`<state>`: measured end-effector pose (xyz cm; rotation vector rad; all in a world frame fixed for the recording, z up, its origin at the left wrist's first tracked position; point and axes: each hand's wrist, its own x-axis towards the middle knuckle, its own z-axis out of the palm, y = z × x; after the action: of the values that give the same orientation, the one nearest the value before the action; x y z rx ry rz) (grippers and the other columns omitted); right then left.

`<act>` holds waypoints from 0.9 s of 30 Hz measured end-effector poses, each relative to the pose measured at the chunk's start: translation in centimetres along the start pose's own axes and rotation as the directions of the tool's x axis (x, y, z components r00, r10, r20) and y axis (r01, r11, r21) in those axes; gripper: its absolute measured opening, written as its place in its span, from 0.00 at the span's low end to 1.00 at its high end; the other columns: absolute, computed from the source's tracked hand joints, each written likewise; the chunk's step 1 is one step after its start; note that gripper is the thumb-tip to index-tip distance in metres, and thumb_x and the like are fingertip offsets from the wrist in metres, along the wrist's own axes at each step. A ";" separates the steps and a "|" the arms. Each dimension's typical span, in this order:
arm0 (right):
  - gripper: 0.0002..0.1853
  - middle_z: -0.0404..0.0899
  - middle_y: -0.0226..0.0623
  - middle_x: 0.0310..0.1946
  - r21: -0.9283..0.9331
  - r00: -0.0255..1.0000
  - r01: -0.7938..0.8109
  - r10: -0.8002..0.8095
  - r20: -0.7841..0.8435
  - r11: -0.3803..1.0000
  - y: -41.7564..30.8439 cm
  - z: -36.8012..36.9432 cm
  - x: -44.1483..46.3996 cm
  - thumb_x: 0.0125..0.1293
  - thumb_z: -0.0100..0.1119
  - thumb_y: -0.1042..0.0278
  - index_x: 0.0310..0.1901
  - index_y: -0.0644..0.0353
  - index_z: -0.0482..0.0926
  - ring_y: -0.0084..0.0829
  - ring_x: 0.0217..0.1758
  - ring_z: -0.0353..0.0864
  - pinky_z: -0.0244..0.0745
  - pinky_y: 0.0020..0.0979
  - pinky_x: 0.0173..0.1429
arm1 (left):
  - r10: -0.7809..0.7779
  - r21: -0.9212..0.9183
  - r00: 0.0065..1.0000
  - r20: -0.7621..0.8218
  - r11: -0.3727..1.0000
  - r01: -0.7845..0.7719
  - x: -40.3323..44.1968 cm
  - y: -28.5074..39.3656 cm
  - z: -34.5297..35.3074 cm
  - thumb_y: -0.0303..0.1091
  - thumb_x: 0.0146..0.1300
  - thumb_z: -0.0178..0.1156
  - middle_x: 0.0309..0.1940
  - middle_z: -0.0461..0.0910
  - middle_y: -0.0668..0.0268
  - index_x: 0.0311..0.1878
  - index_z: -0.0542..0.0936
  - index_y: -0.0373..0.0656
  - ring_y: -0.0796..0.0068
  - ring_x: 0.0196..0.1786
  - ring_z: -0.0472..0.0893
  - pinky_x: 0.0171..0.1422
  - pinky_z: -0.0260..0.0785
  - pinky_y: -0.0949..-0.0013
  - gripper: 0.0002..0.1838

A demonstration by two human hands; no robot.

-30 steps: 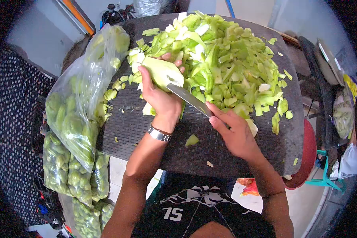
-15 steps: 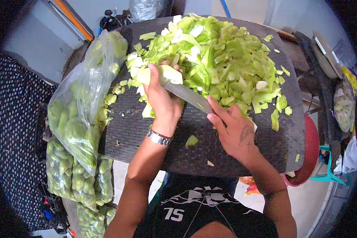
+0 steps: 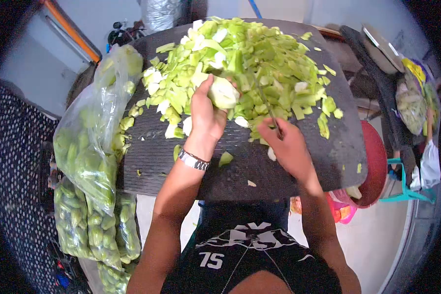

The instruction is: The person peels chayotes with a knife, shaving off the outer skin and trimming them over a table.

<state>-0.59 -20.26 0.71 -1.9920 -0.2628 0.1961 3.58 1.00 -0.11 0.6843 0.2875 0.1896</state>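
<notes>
My left hand [image 3: 206, 113] is wrapped round a peeled, pale green chayote [image 3: 224, 94], the thumb on its near left side. In my right hand [image 3: 291, 149] is a knife [image 3: 263, 97]. Its blade points away from me and stands apart from the chayote, seen nearly edge-on. Both hands are above the dark ribbed table [image 3: 176, 166], at the near side of a big heap of green peelings [image 3: 279, 63]. A few loose scraps, such as a green piece [image 3: 226, 159], lie closer to me.
A clear plastic bag of green chayotes [image 3: 85, 142] leans at the table's left edge. More filled bags [image 3: 100, 228] are stacked below it. To the right stand a red tub [image 3: 375, 166] and a turquoise stool [image 3: 402, 183].
The knife has come away from the chayote and swung to point away from me. The chayote has turned in my left hand. The whole view has shifted slightly.
</notes>
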 end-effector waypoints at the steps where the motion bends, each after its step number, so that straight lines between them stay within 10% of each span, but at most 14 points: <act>1: 0.22 0.79 0.37 0.24 -0.056 0.999 0.014 -0.017 -0.051 0.998 -0.6 0.2 0.2 0.67 0.69 0.50 0.48 0.64 0.84 0.30 0.28 0.79 0.75 0.35 0.36 | -0.010 0.040 1.000 -0.004 0.999 0.010 -1.1 -0.5 1.2 0.45 0.79 0.50 0.49 0.83 0.56 0.58 0.75 0.35 0.55 0.52 0.85 0.62 0.79 0.53 0.21; 8: 0.16 0.77 0.36 0.22 -0.128 0.976 0.131 -0.151 -0.158 0.983 -1.4 1.5 1.1 0.61 0.73 0.58 0.41 0.63 0.84 0.30 0.25 0.78 0.74 0.35 0.33 | 0.012 0.163 1.000 0.029 0.986 -0.016 -5.6 -3.5 1.9 0.45 0.80 0.52 0.50 0.82 0.59 0.61 0.72 0.41 0.62 0.51 0.84 0.58 0.78 0.57 0.19; 17: 0.14 0.84 0.55 0.36 -0.429 0.897 0.194 -0.337 -0.286 0.882 -0.7 2.3 0.9 0.65 0.66 0.60 0.41 0.64 0.80 0.60 0.42 0.84 0.78 0.55 0.48 | 0.153 0.089 0.987 -0.042 0.985 -0.149 -8.3 -3.7 -0.3 0.29 0.77 0.54 0.43 0.82 0.62 0.58 0.70 0.46 0.64 0.44 0.85 0.46 0.81 0.60 0.10; 23: 0.14 0.85 0.55 0.38 -0.492 0.875 0.275 -0.427 -0.229 0.826 3.9 1.0 4.3 0.65 0.62 0.61 0.44 0.64 0.82 0.57 0.45 0.85 0.79 0.51 0.51 | 0.295 0.011 0.948 -0.119 0.955 -0.296 -8.1 2.1 -1.8 0.33 0.78 0.46 0.53 0.80 0.51 0.58 0.72 0.31 0.56 0.53 0.84 0.58 0.81 0.43 0.15; 27: 0.15 0.85 0.58 0.42 -0.345 0.924 0.252 -0.330 -0.192 0.904 4.1 2.4 3.2 0.60 0.59 0.64 0.45 0.63 0.82 0.60 0.49 0.85 0.80 0.55 0.56 | 0.184 0.221 0.923 0.339 0.938 -0.268 -8.6 0.3 8.1 0.37 0.76 0.53 0.58 0.80 0.50 0.64 0.73 0.32 0.56 0.61 0.82 0.69 0.75 0.43 0.21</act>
<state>2.27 -18.95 -4.13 -2.2340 -0.4519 -0.3058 -1.96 -5.82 7.78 1.0009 -0.0783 0.2642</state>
